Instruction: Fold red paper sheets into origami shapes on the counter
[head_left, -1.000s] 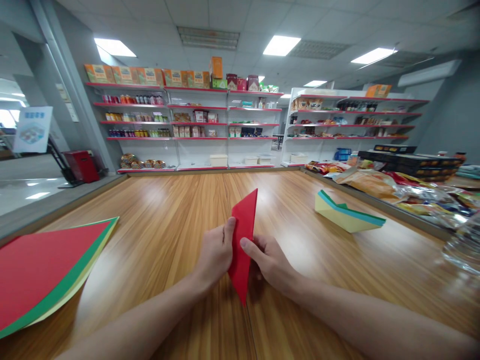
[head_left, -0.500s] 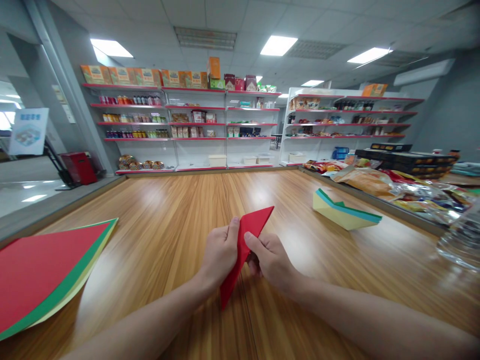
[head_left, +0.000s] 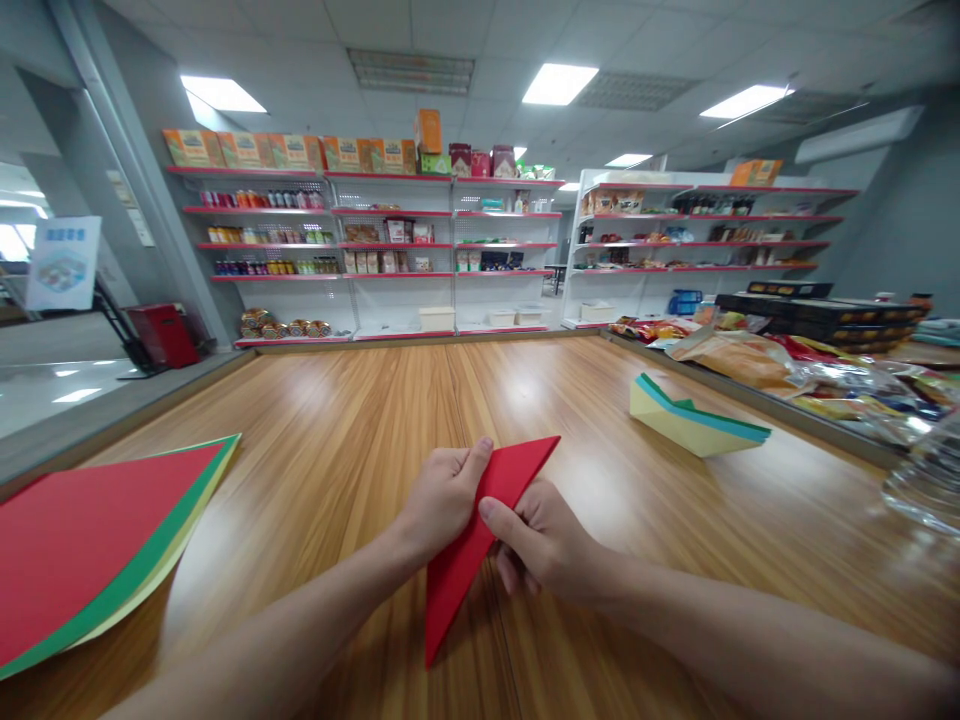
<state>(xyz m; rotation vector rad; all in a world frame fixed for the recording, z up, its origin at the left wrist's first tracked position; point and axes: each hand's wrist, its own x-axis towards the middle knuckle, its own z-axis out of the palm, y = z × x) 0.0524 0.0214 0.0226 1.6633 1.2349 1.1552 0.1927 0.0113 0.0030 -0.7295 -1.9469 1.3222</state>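
Note:
A folded piece of red paper (head_left: 459, 570), with pointed ends at its top right and bottom, is held above the table between both hands. My left hand (head_left: 444, 500) grips its upper left edge, thumb lying on the near face. From the other side my right hand (head_left: 547, 535) pinches the paper, thumb on the front and the other fingers curled behind. Part of those fingers is hidden by the paper. Farther right on the table rests a paper boat (head_left: 697, 425) in yellow, blue and green.
Red, green and yellow paper sheets (head_left: 105, 545) lie stacked at the left of the wooden table (head_left: 337, 420). A clear plastic bottle (head_left: 926, 485) is at the right edge. Snack packets (head_left: 750, 360) and black boxes (head_left: 817, 315) sit beyond the right rim. Stocked shelves (head_left: 390, 290) stand behind.
The red paper has turned so more of its front face shows, and its lower tip has moved down and left. Both hands still hold it, slightly lower.

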